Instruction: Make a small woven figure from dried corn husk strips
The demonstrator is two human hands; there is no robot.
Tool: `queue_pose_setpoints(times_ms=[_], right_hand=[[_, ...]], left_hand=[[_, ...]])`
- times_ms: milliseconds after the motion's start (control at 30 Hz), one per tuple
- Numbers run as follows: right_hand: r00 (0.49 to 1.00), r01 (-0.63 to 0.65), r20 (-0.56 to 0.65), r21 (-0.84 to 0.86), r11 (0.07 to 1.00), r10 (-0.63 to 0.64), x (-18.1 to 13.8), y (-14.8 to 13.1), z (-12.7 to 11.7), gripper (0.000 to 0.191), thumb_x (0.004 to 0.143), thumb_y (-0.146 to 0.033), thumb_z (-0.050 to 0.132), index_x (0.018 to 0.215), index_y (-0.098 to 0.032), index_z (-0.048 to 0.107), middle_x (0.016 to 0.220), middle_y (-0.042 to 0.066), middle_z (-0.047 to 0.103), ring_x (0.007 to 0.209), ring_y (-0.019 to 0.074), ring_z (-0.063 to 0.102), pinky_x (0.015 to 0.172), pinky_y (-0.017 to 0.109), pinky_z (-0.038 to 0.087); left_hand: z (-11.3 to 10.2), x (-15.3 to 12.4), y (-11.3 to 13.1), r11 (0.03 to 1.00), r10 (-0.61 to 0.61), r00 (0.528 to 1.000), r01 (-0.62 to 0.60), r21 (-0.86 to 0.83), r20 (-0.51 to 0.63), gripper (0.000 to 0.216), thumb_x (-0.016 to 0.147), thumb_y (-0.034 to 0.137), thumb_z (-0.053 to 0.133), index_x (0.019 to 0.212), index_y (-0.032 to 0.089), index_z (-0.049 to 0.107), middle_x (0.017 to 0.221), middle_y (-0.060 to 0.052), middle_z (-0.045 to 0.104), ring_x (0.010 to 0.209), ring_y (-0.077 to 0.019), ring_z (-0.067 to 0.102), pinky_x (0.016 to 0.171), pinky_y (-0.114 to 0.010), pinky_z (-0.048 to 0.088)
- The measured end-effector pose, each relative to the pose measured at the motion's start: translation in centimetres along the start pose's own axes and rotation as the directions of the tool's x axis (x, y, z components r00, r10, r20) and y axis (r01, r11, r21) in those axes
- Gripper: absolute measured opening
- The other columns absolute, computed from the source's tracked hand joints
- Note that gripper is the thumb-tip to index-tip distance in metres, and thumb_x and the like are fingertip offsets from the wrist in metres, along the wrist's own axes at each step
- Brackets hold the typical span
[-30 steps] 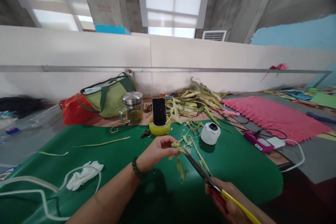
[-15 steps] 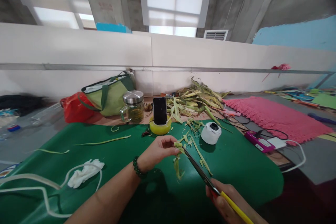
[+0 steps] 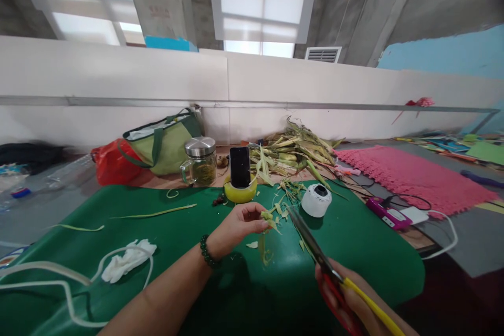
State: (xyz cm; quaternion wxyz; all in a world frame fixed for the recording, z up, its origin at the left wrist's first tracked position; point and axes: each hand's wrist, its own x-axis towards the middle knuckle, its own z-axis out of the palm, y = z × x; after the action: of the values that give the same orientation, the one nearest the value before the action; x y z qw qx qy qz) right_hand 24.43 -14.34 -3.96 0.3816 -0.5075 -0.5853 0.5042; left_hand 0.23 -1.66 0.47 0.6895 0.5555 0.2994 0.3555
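Observation:
My left hand [image 3: 240, 224] pinches a small woven piece of green leaf strips [image 3: 269, 219] above the green mat [image 3: 173, 252]; loose strip ends hang down from it. My right hand [image 3: 350, 302], at the lower right, grips scissors [image 3: 315, 249] with red and yellow handles. Their dark blades point up and left, a little to the right of the leaf piece and apart from it. A small cut leaf scrap [image 3: 252, 244] lies on the mat below my left hand.
Behind the mat stand a phone [image 3: 240, 167] in a yellow holder, a lidded glass jar [image 3: 200, 161], a white round device [image 3: 316, 200] and a pile of green leaves [image 3: 293, 152]. A green bag and red bag sit left; a pink mat [image 3: 409, 173] lies right.
The scissors have pulled back to the right, away from the leaf piece. A cut bit of strip now lies on the mat. My left hand has stayed in place.

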Motion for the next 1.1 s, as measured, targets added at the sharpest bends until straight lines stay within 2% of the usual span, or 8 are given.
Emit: queue_pose_setpoints(times_ms=[100,200,400,467,567,667,900,1100], right_hand=[[0.988,0.009,-0.154,-0.086,0.996,-0.022,1.7,-1.8,0.3,0.043,0.077,-0.058,0.058,0.097,-0.020,0.053,0.069,0.000,0.053,0.048,0.0093,0.047,0.040,0.019,0.040],[0.948,0.129,-0.272,-0.140,0.982,-0.163,3.7,-3.7,1.4,0.033,0.077,-0.044,0.063,0.097,-0.020,0.051,0.076,0.003,0.060,0.063,0.0137,0.058,0.056,0.022,0.050],[0.949,0.276,-0.118,-0.134,0.952,-0.292,6.9,-5.1,4.0,0.027,0.075,-0.033,0.063,0.094,-0.019,0.051,0.072,0.000,0.060,0.059,0.0130,0.057,0.055,0.024,0.051],[0.934,0.306,-0.148,-0.142,0.941,-0.326,7.5,-4.8,4.2,0.025,0.075,-0.030,0.062,0.094,-0.019,0.051,0.070,-0.001,0.058,0.057,0.0122,0.056,0.053,0.023,0.050],[0.852,0.335,-0.350,-0.209,0.919,-0.390,7.8,-3.9,4.3,0.024,0.076,-0.028,0.062,0.095,-0.020,0.051,0.069,-0.002,0.057,0.057,0.0122,0.056,0.055,0.023,0.051],[0.727,0.379,-0.473,-0.326,0.866,-0.497,7.8,-3.0,4.4,0.023,0.079,-0.028,0.061,0.097,-0.020,0.050,0.071,-0.001,0.058,0.059,0.0127,0.057,0.057,0.025,0.052],[0.557,0.454,-0.337,-0.641,0.619,-0.759,7.7,-2.4,5.4,0.025,0.081,-0.020,0.059,0.102,-0.024,0.046,0.072,-0.001,0.061,0.057,0.0145,0.062,0.056,0.027,0.054],[0.633,0.437,-0.269,-0.650,0.622,-0.726,7.8,-2.5,5.8,0.025,0.081,-0.020,0.058,0.102,-0.024,0.044,0.073,0.001,0.062,0.058,0.0169,0.063,0.057,0.030,0.053]], left_hand=[[0.3,-0.1,-0.2,0.997,-0.033,0.997,0.028,0.067,0.069,0.038,0.056,0.035,0.082,0.078,0.013,0.060,0.068,0.001,0.061,0.064,-0.0100,0.055,0.064,-0.024,0.042],[0.7,-0.3,-0.3,0.986,-0.062,0.990,0.041,0.164,0.128,0.038,0.059,0.031,0.081,0.082,0.015,0.055,0.064,0.004,0.056,0.060,-0.0081,0.051,0.058,-0.021,0.038],[1.1,-0.6,-0.9,0.980,-0.098,0.975,0.059,0.191,0.201,0.052,0.060,0.032,0.080,0.101,0.017,0.051,0.066,0.005,0.057,0.059,-0.0076,0.050,0.057,-0.021,0.037],[1.1,-0.5,-1.2,0.987,-0.091,0.983,0.067,0.146,0.160,0.062,0.057,0.031,0.083,0.108,0.017,0.050,0.067,0.005,0.058,0.062,-0.0093,0.054,0.060,-0.022,0.040],[1.1,-0.2,-1.5,0.992,-0.087,0.995,0.083,0.097,0.040,0.063,0.049,0.029,0.086,0.103,0.017,0.055,0.077,0.000,0.063,0.075,-0.0150,0.060,0.069,-0.027,0.045],[1.2,0.0,-1.5,0.985,-0.063,0.997,0.067,0.158,-0.033,0.039,0.055,0.035,0.082,0.083,0.013,0.067,0.080,-0.005,0.067,0.082,-0.0194,0.061,0.075,-0.030,0.046],[1.8,-0.2,-1.0,0.926,0.218,0.972,-0.179,0.333,-0.083,0.022,0.070,0.037,0.071,0.073,0.016,0.075,0.086,-0.009,0.072,0.090,-0.0232,0.061,0.085,-0.032,0.045],[2.0,-0.4,-0.9,0.882,0.243,0.970,-0.207,0.422,-0.031,0.030,0.078,0.040,0.060,0.064,0.014,0.067,0.073,-0.007,0.065,0.075,-0.0192,0.058,0.074,-0.029,0.044]])
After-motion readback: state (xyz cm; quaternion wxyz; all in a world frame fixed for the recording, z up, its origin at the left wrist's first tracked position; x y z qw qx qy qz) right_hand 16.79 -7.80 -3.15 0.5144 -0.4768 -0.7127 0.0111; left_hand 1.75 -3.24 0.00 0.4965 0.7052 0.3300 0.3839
